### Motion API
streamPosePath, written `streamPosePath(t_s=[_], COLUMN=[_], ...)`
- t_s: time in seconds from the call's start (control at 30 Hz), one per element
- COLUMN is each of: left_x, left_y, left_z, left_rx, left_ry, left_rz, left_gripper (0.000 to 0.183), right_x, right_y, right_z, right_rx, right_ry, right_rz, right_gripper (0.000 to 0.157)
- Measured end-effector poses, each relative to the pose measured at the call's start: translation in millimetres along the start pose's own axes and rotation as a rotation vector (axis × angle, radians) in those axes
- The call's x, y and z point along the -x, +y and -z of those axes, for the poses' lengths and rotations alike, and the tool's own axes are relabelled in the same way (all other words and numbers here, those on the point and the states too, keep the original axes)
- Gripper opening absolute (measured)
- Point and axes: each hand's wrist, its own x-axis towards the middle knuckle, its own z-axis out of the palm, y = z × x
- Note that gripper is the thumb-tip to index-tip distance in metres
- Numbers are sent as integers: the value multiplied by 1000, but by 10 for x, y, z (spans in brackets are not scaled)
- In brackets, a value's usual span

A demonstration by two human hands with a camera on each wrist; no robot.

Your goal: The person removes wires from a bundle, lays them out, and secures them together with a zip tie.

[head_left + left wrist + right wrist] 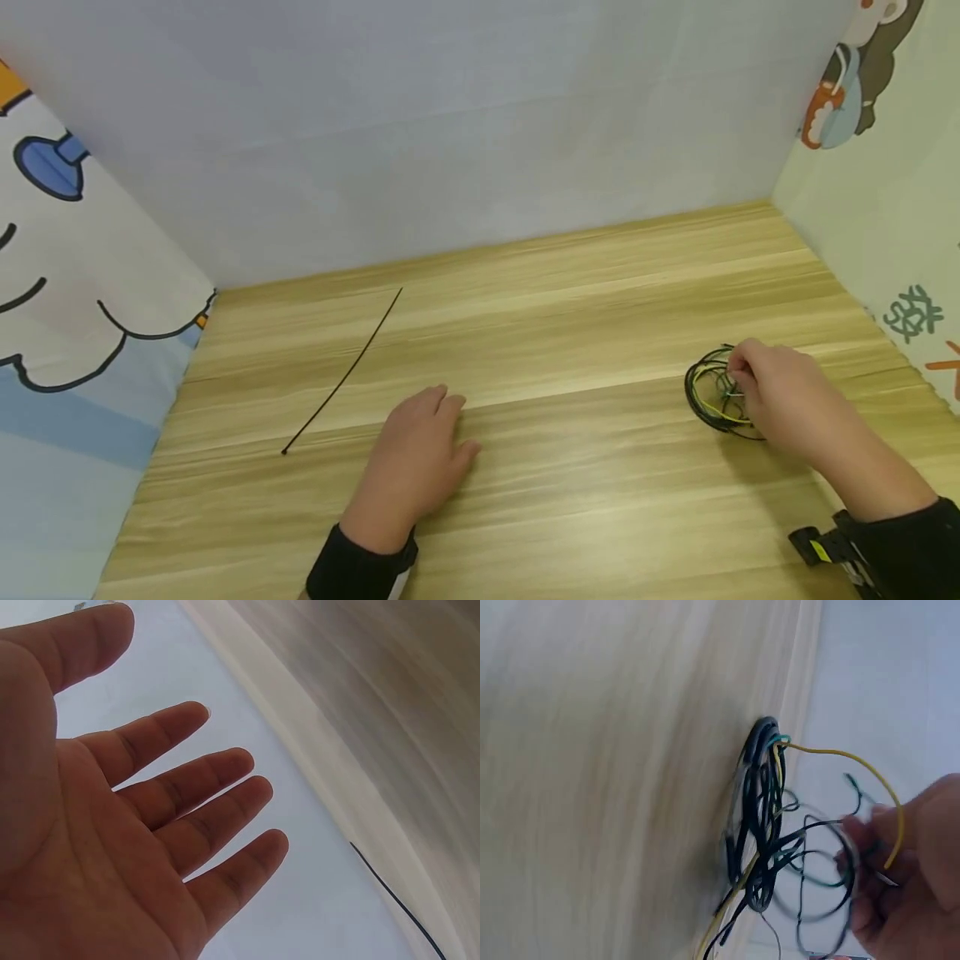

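My right hand (pixel 787 404) is at a loose coil of thin wires (pixel 694 400), mostly black with some yellow and green, lying on the right side of the table. In the right wrist view its thumb and fingertips pinch a thin dark wire (pixel 851 881) that loops out of the coil, blurred there. A yellow wire (pixel 862 763) arcs up past the fingers. My left hand (pixel 416 454) hovers palm down near the middle, fingers spread and holding nothing. Beyond it to the left lies a single black wire (pixel 343 372), nearly straight, with a small knob at its near end.
The wood-grain table (pixel 570 508) meets a plain pale wall (pixel 480 167) at the back. Printed cartoon sheets stand at the left (pixel 67 275) and right (pixel 877 225) edges. Black bands with camera mounts (pixel 825 546) are strapped at my wrists.
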Motion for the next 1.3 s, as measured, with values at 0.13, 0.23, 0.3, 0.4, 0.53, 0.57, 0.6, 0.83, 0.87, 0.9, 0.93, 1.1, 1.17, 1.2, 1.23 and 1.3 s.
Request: streamPosePath(t_s=[0.13, 0.23, 0.3, 0.4, 0.53, 0.57, 0.6, 0.83, 0.87, 0.9, 0.93, 1.1, 1.17, 1.2, 1.23, 1.3], left_x=[-67, -131, -190, -297, -513, -578, -646, -974, -988, -998, -1003, -1010, -1005, -999, -991, -972], left_y=[129, 283, 424, 670, 1083, 1191, 1292, 1737, 1764, 1785, 1799, 1837, 1850, 1858, 1863, 1871], left_z=[32, 41, 42, 46, 5, -11, -33, -205, -233, -258, -279, -333, -336, -336, -337, -344], left_rx=[-3, -38, -75, -134, -164, -167, -163, 261, 327, 384, 422, 409, 366, 341, 305, 214], left_ry=[-6, -18, -27, -40, -54, -55, -51, -75, -82, -82, -74, 24, 36, 35, 35, 26], left_rz=[-46, -93, -140, -216, -317, -335, -349, -299, -279, -261, -250, -249, -296, -329, -366, -445], left_gripper=[58, 56, 54, 48, 41, 41, 39, 27, 21, 15, 9, 17, 19, 19, 19, 20], right_x=[52, 65, 57, 9, -29, -37, -43, -16, -5, 0, -1, -38, -58, -64, -66, -71], right_y=[-45, -69, -69, -97, -160, -181, -202, -322, -326, -327, -330, -332, -324, -316, -308, -287], right_z=[62, 95, 97, 85, 39, 22, 2, -164, -181, -195, -202, -202, -202, -203, -201, -205], right_rx=[-91, -132, -116, -56, -13, -18, -26, 24, 39, 52, 64, 74, 74, 76, 71, 60], right_ry=[100, 142, 157, 147, 68, 42, 14, -13, -2, 8, 21, 41, 15, -3, -33, -105], right_rz=[-39, -36, -8, 50, 105, 102, 93, 131, 150, 169, 184, 232, 232, 226, 202, 158], right_gripper=[8, 13, 13, 9, 16, 17, 19, 31, 32, 33, 35, 40, 34, 31, 26, 20])
